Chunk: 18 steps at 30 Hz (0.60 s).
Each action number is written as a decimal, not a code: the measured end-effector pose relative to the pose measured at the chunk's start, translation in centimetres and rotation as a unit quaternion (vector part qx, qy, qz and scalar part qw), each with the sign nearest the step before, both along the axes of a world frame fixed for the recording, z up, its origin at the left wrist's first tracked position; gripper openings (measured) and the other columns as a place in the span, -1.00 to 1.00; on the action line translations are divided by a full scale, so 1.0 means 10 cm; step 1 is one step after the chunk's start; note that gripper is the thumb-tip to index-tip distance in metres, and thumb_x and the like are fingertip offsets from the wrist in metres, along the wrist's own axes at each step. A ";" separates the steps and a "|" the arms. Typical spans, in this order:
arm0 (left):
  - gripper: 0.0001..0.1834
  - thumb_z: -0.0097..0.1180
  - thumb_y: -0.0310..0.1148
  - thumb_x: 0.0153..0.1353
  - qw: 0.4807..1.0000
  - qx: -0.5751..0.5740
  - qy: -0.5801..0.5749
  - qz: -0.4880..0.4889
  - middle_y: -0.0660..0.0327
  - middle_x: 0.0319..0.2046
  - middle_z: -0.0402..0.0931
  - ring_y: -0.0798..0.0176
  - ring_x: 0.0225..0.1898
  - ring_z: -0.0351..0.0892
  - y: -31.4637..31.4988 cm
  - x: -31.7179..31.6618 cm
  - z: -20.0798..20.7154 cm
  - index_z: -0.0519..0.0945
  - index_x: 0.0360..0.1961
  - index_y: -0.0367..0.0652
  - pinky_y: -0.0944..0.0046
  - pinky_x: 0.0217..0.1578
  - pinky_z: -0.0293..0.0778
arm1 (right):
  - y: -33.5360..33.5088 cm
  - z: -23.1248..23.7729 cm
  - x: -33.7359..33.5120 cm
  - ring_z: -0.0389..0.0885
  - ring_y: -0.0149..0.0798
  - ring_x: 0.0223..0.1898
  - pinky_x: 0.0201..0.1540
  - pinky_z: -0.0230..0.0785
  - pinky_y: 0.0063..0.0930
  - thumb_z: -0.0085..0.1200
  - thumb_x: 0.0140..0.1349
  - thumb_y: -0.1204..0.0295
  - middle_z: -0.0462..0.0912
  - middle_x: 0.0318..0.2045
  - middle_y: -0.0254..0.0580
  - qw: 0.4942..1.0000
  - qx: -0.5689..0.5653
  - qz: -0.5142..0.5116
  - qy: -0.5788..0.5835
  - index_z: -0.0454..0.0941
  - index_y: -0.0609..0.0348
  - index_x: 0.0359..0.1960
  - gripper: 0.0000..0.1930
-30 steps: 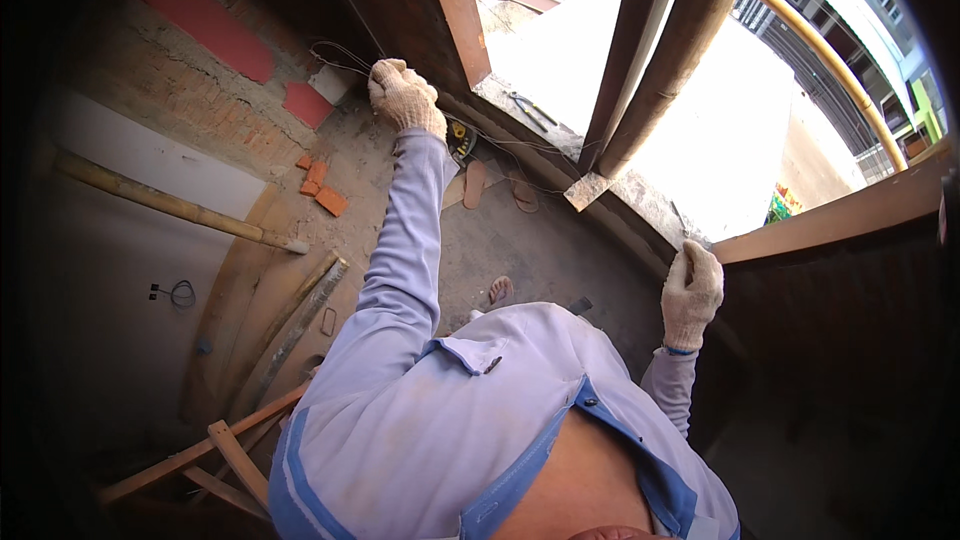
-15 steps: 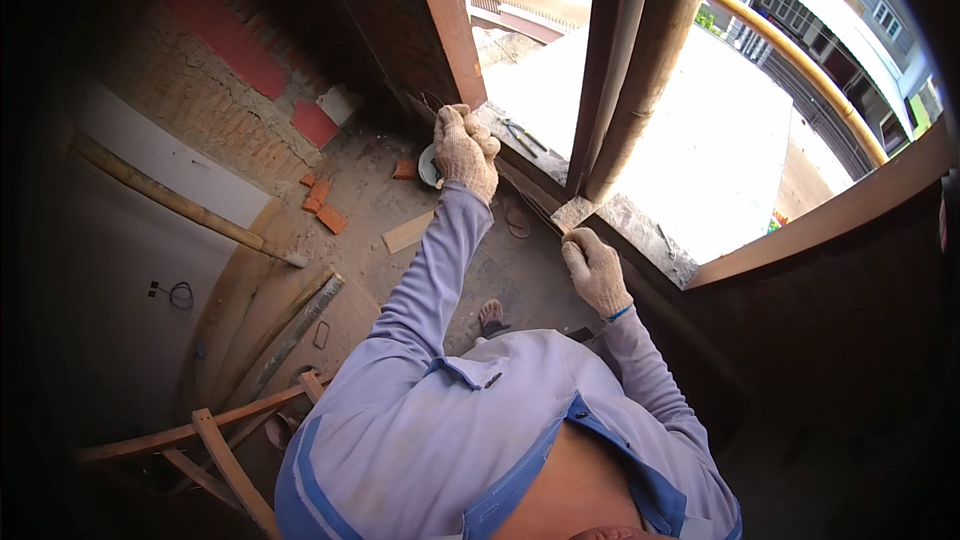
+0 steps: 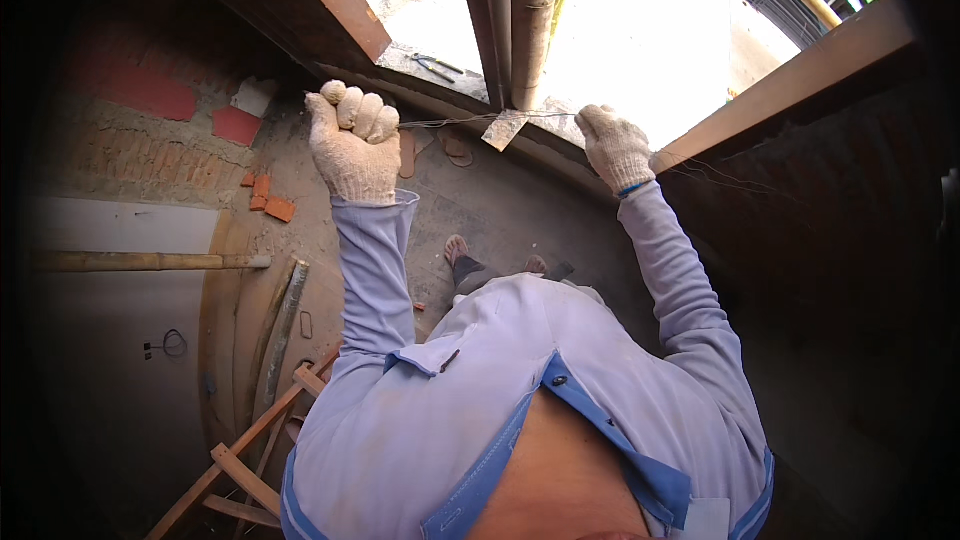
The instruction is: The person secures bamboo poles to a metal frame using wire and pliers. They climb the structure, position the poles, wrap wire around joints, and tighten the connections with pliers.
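The left hand, in an off-white knitted glove [image 3: 355, 140], is curled into a fist around the thin grey metal wire [image 3: 450, 122], and the right hand, gloved alike [image 3: 614, 148], has its fingers closed on the same wire farther along. Between them the strands run nearly straight just above the sill, passing over or just beside the small pale wooden block [image 3: 504, 128], though contact cannot be told; loose ends trail past the right hand. If one grip slackened while the other pulled, the wire could spring back, and those ends could whip or tangle; the thick knit could also let thin strands slip or poke through. The block juts past the sill's inner edge, so a wire catching its corner could kink or drag it off. Behind it stand a dark brown post [image 3: 490, 20] and a round tan bamboo pole [image 3: 533, 25]. Left of these, dark-handled pliers [image 3: 436, 66] lie on the grey, rough sill [image 3: 470, 83], where a sideways sweep could knock them down. Below, a bare-looking foot [image 3: 456, 248] and orange brick pieces [image 3: 280, 209] are on the floor, the foot exposed to anything dropped.
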<state>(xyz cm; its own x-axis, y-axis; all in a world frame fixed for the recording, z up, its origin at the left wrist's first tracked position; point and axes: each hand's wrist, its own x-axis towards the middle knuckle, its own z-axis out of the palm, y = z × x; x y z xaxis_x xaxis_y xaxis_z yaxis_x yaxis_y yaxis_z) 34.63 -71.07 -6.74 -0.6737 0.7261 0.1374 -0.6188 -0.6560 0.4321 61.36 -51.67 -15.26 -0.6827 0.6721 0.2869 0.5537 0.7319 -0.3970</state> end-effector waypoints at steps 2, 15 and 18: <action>-0.51 -0.22 0.12 0.59 0.997 0.027 0.069 0.004 0.44 -0.62 0.09 0.44 -0.65 -0.03 -0.03 -0.10 0.20 0.39 -0.39 0.01 0.35 -0.64 0.07 | -0.18 0.00 0.07 0.59 -0.03 -0.42 -0.32 0.44 -0.06 0.11 0.41 0.12 0.59 -0.49 -0.10 0.980 -0.140 0.137 0.026 0.63 0.09 -0.31 -0.70; -0.34 -0.11 0.29 0.47 0.953 -0.185 -0.230 0.073 0.25 -0.58 0.39 0.17 -0.48 0.42 -0.23 -0.45 -0.82 0.45 -0.47 -0.11 0.14 -0.33 0.47 | -0.08 0.09 0.58 0.70 0.04 -0.31 -0.28 0.53 -0.10 0.12 0.32 0.43 0.70 -0.33 -0.11 0.988 0.144 -0.002 0.053 0.66 0.01 -0.22 -0.92; -0.44 -0.11 0.14 0.53 0.990 0.050 -0.072 -0.106 0.31 -0.60 0.32 0.29 -0.55 0.33 -0.27 -0.31 -0.55 0.38 -0.52 -0.04 0.26 -0.41 0.41 | -0.18 -0.06 0.60 0.64 -0.04 -0.41 -0.36 0.47 -0.20 0.20 0.30 0.32 0.69 -0.40 -0.11 0.997 -0.033 0.056 0.049 0.68 0.08 -0.24 -0.86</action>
<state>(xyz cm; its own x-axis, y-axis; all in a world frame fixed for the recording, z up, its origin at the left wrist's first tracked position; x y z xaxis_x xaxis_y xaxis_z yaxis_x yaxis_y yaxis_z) 31.49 -73.74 -12.25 -0.5251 0.8411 0.1296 -0.7978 -0.5395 0.2693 67.33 -53.47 -15.85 -0.7251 0.6125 0.3147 0.4256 0.7579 -0.4944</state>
